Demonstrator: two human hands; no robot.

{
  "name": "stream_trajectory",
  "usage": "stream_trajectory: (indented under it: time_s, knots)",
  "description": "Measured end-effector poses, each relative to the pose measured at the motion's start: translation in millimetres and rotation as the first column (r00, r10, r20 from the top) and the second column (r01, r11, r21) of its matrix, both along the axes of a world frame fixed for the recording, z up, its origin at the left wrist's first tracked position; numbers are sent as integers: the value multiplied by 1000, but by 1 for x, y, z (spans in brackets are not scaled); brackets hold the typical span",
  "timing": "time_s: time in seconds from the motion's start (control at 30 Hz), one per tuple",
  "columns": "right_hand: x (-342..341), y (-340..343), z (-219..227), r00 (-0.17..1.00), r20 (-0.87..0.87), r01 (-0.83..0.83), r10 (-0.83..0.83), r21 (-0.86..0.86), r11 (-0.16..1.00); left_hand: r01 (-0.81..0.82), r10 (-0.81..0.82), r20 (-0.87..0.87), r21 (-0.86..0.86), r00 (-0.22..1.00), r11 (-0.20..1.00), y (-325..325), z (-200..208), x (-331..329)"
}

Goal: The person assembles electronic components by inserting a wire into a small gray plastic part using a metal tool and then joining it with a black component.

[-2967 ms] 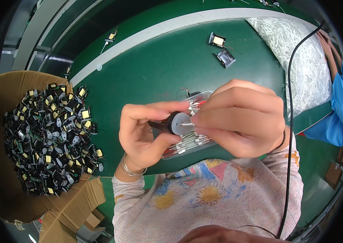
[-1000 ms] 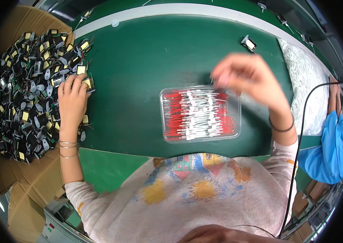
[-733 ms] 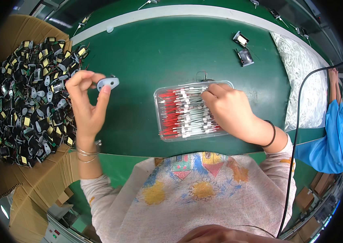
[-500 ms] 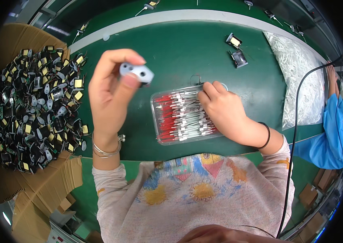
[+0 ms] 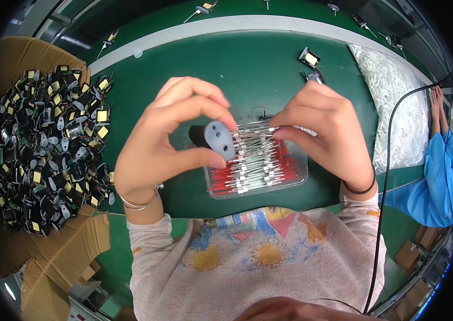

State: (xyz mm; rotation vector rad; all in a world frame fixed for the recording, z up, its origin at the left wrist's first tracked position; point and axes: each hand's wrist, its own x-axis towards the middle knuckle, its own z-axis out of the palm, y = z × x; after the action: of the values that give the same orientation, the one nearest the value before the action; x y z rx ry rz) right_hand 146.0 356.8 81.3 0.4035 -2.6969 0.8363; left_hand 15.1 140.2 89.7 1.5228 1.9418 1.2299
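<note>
Between the thumb and fingers of my left hand (image 5: 154, 136) is a small black part with a grey oval cap (image 5: 220, 140), its holes turned toward the right. My right hand (image 5: 331, 123) pinches a thin lead (image 5: 272, 129) with a white tip, which points toward that cap. Whether the lead touches the cap, I cannot tell. Below both hands lies a clear plastic tray (image 5: 305, 174) full of thin red and white leads with white tips. Just behind the tray, a thin dark wire loop (image 5: 259, 111) shows.
Left, a cardboard box (image 5: 39, 51) holds a heap of capped black parts (image 5: 50, 150). Two similar units (image 5: 309, 56) lie far right, one partly hidden. A bag of small white pieces (image 5: 400, 101), a black cable (image 5: 389, 155) and another person's blue sleeve (image 5: 438, 176) are at right. A pale rail (image 5: 221, 27) runs behind.
My left hand has moved right and nearer, turning the capped part toward my right hand. The right hand has lifted from the tray, moving right with a lead in its fingers.
</note>
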Motion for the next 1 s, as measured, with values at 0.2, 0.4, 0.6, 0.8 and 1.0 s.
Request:
stream_trajectory:
  time_s: [0.2,0.4,0.6,0.8,1.0]
  knots:
    - [4,-7,9,986,-139,86,-91,-40,995,92,-92,33,0,995,996,14,-16,13]
    - [2,-1,9,990,-137,-67,28,-284,956,163,-175,289,65,941,984,17,-16,18]
    - [2,0,6,986,5,-122,164,-642,757,167,-222,408,165,886,972,19,-15,21]
    - [0,-2,-3,970,-44,-189,239,-755,628,86,-169,475,191,863,978,18,-13,23]
    - [9,2,3,985,-172,-161,8,-898,409,36,-106,402,179,909,983,20,-18,23]
